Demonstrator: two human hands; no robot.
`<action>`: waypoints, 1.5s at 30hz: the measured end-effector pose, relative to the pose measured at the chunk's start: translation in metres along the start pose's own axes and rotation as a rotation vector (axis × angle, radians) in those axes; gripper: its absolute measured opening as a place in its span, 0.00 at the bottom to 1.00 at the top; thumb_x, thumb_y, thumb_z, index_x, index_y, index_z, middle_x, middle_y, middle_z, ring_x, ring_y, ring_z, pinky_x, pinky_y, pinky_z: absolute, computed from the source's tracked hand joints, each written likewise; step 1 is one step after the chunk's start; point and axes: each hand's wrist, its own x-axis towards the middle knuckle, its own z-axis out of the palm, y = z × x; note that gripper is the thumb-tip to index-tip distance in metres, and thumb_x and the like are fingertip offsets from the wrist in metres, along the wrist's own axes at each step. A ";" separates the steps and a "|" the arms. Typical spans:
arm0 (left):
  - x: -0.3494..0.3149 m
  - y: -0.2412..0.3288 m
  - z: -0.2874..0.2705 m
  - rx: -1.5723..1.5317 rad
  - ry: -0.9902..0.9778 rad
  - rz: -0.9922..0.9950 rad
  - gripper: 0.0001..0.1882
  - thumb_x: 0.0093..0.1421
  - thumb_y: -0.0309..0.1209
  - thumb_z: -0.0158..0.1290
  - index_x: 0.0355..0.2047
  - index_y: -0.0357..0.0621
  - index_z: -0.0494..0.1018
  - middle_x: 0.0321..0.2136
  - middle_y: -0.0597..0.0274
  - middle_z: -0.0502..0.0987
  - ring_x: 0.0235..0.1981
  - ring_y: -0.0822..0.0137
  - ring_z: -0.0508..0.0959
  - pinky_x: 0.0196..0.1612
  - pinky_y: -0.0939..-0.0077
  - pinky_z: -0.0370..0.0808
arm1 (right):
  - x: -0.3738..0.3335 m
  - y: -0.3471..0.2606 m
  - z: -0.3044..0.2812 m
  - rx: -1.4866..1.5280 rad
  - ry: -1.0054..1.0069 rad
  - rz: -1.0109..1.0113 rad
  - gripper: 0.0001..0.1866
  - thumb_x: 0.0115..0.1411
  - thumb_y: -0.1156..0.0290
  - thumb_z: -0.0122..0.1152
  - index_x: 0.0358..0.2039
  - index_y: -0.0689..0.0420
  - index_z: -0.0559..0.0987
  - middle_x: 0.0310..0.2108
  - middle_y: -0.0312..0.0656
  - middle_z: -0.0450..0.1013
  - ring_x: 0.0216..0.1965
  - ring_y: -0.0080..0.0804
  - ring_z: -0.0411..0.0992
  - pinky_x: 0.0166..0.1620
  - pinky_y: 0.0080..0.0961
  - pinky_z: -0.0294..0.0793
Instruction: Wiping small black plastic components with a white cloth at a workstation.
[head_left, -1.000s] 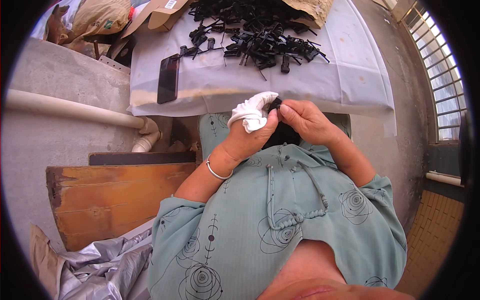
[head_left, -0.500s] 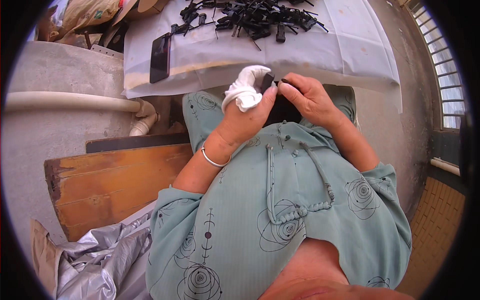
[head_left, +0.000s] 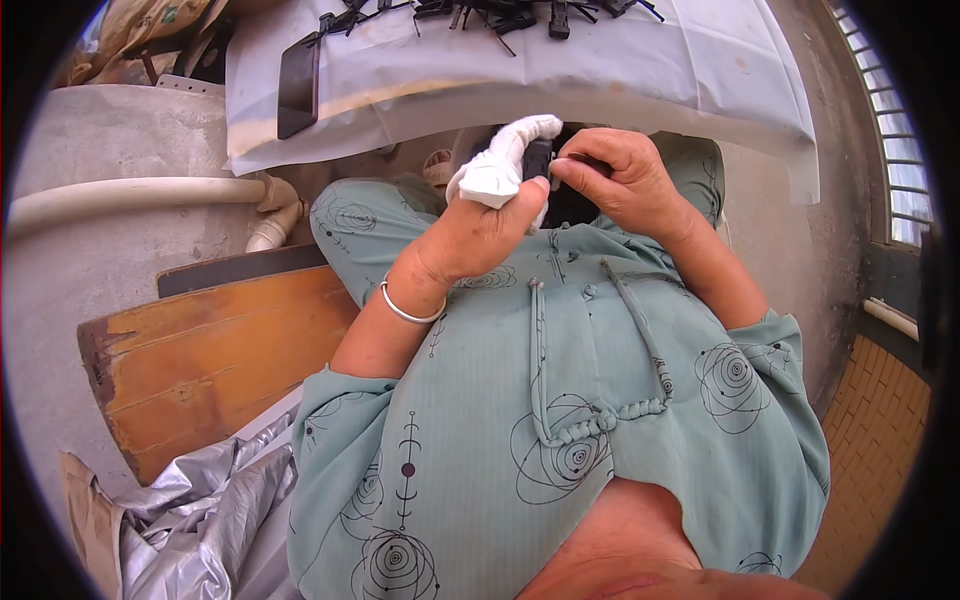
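My left hand (head_left: 490, 225) has a white cloth (head_left: 492, 172) wrapped over its fingers. Between the cloth and the bare thumb it grips a small black plastic part (head_left: 538, 160). Close against that part's right side is my right hand (head_left: 622, 185), its thumb and forefinger pinched together; whatever sits between those fingertips is too small to make out. Both hands are held over my lap, just in front of the table's near edge. Several similar black plastic parts (head_left: 505, 14) lie heaped on the table, cut off by the top of the view.
A white sheet covers the table (head_left: 600, 85), and a dark phone (head_left: 298, 88) lies at its left. To my left are a white pipe (head_left: 140, 200), a worn wooden board (head_left: 220, 350) and silver sheeting (head_left: 200, 520). A barred window (head_left: 885, 120) is at the far right.
The view has tilted down, so the table and heap sit higher. The black part has turned more upright in my left hand. A thin dark piece seen at my right fingertips no longer shows.
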 end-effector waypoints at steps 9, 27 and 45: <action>-0.009 -0.014 0.006 0.070 0.009 -0.062 0.16 0.54 0.30 0.45 0.45 0.42 0.64 0.30 0.63 0.71 0.30 0.74 0.70 0.35 0.79 0.69 | -0.009 0.001 0.013 0.162 -0.058 0.118 0.08 0.56 0.71 0.56 0.23 0.61 0.72 0.17 0.32 0.61 0.20 0.18 0.56 0.24 0.18 0.59; -0.005 -0.052 0.005 0.449 0.082 -0.056 0.13 0.54 0.29 0.44 0.40 0.41 0.63 0.22 0.56 0.70 0.24 0.61 0.71 0.30 0.69 0.69 | 0.000 0.037 0.029 -0.055 -0.272 0.278 0.13 0.60 0.66 0.48 0.26 0.63 0.71 0.21 0.51 0.68 0.23 0.45 0.66 0.29 0.35 0.65; -0.019 -0.126 -0.047 0.621 0.291 -0.031 0.11 0.54 0.29 0.50 0.38 0.43 0.74 0.34 0.57 0.76 0.38 0.60 0.74 0.43 0.72 0.70 | -0.001 0.165 0.046 -0.983 -0.606 0.271 0.10 0.52 0.71 0.49 0.36 0.55 0.74 0.29 0.48 0.74 0.34 0.45 0.73 0.35 0.40 0.73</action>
